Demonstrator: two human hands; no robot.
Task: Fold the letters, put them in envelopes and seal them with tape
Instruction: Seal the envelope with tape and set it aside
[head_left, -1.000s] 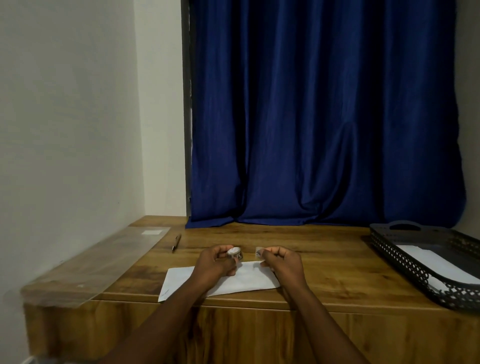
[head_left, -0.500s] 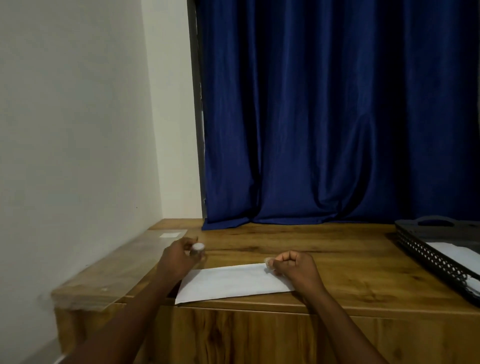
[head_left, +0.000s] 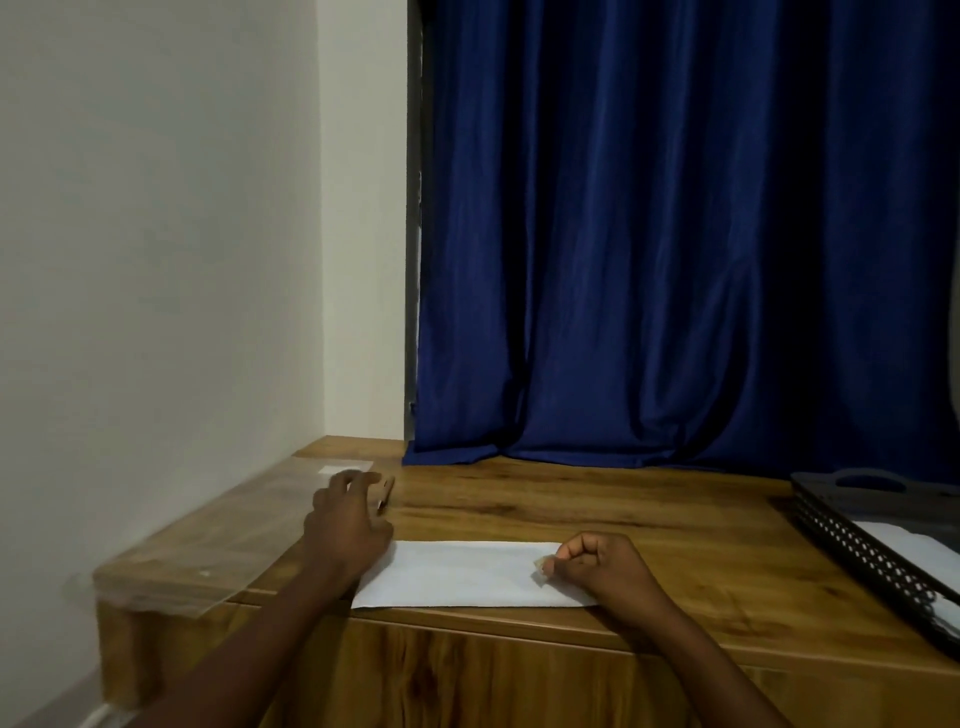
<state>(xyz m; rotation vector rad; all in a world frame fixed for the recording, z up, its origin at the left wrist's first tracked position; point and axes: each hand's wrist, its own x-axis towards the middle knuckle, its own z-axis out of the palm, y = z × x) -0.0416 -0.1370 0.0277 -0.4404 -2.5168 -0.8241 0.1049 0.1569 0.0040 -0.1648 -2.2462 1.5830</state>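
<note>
One small piece of tape (head_left: 540, 565) sits pinched in the right hand (head_left: 597, 566), right over the envelope (head_left: 467, 574) lying sideways, while the left hand (head_left: 345, 525) hangs open.

A plain off-white painted wall (head_left: 156, 234) fills the left third of the frame, turning at a corner into a narrower pale wall section (head_left: 363, 208) near the upper centre; beside it runs a dark vertical frame edge (head_left: 413, 208); a heavy deep-blue fabric curtain (head_left: 675, 234) hangs in long folds across the centre and right, its hem resting on the surface below; across the lower frame stretches a brown wood-grain tabletop (head_left: 649, 514) with a matching wooden front panel (head_left: 493, 680) beneath its near edge; the light is dim and even, leaving the curtain's right-hand folds almost black; a pale strip of floor (head_left: 62, 712) shows at the lower left corner.
</note>
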